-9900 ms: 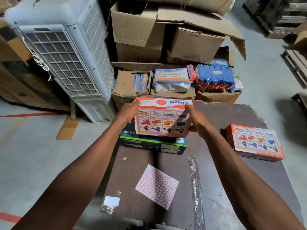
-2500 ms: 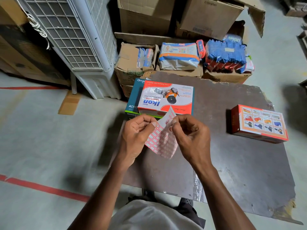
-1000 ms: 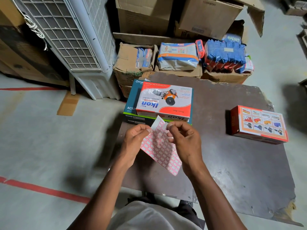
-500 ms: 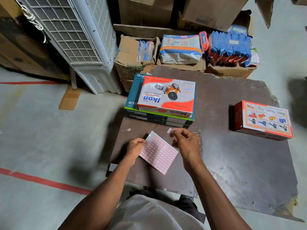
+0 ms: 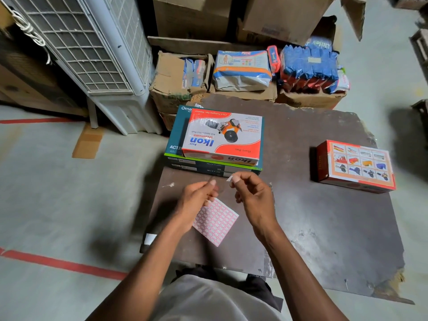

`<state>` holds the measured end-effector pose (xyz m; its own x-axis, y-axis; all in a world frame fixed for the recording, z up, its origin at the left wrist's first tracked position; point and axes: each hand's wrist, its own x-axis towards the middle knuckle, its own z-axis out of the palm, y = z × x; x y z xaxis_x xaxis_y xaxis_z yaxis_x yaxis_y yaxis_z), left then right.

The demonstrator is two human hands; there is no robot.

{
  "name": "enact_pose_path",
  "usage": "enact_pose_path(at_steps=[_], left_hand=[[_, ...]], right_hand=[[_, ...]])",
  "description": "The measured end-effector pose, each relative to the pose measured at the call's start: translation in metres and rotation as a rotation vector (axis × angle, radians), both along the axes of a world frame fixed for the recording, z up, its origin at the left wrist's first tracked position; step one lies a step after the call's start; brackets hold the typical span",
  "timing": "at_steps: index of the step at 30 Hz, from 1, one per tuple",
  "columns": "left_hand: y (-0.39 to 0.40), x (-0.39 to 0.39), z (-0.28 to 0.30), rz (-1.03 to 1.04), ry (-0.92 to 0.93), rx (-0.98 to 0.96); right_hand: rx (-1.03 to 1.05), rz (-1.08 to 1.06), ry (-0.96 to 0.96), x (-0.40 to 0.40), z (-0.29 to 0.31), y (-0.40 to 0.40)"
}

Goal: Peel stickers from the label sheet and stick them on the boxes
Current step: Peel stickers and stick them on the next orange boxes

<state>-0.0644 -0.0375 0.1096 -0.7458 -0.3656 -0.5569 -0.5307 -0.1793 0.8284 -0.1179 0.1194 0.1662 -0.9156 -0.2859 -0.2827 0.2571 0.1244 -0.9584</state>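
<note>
Just beyond the right hand (image 5: 252,198), which pinches a small white sticker (image 5: 229,179), sits a red-and-white cardboard box (image 5: 222,137); the left hand (image 5: 196,200) hangs loosely curled above the pink-gridded label sheet (image 5: 216,222).

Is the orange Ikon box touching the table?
Apart. In the head view the Ikon box lies on top of a teal box, which keeps it off the table.

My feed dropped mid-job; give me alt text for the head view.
The right hand pinches one peeled sticker just before the stacked Ikon box; the left hand hovers above the label sheet on the table. A second box sits right.
</note>
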Motion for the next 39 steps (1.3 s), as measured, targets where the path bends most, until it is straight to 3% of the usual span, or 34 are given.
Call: enact_pose_path(at_steps=[3, 9, 13, 20, 23, 30, 36, 39], left_hand=[[0.009, -0.007, 0.056, -0.069, 0.070, 0.336], [0.016, -0.019, 0.092, -0.078, 0.138, 0.461], [0.022, -0.026, 0.095, -0.079, 0.204, 0.349], [0.025, -0.035, 0.084, -0.061, 0.304, -0.075], [0.033, -0.038, 0.087, -0.046, 0.368, -0.141], [0.041, -0.052, 0.076, -0.135, 0.429, -0.264], [0.052, -0.066, 0.071, -0.235, 0.428, -0.297], [0.052, -0.079, 0.070, -0.342, 0.415, -0.422]], right_hand=[[-0.035, 0.011, 0.130, -0.005, 0.004, 0.005], [-0.051, 0.013, 0.259, -0.012, 0.013, 0.009], [-0.051, 0.006, 0.275, -0.016, 0.014, 0.015], [-0.038, -0.079, 0.134, -0.020, 0.011, 0.026], [-0.099, -0.050, -0.003, -0.021, 0.015, 0.027], [-0.141, -0.154, -0.078, -0.027, 0.020, 0.031], [-0.067, -0.226, -0.041, -0.037, 0.015, 0.043], [-0.010, -0.257, -0.009, -0.042, 0.008, 0.048]])
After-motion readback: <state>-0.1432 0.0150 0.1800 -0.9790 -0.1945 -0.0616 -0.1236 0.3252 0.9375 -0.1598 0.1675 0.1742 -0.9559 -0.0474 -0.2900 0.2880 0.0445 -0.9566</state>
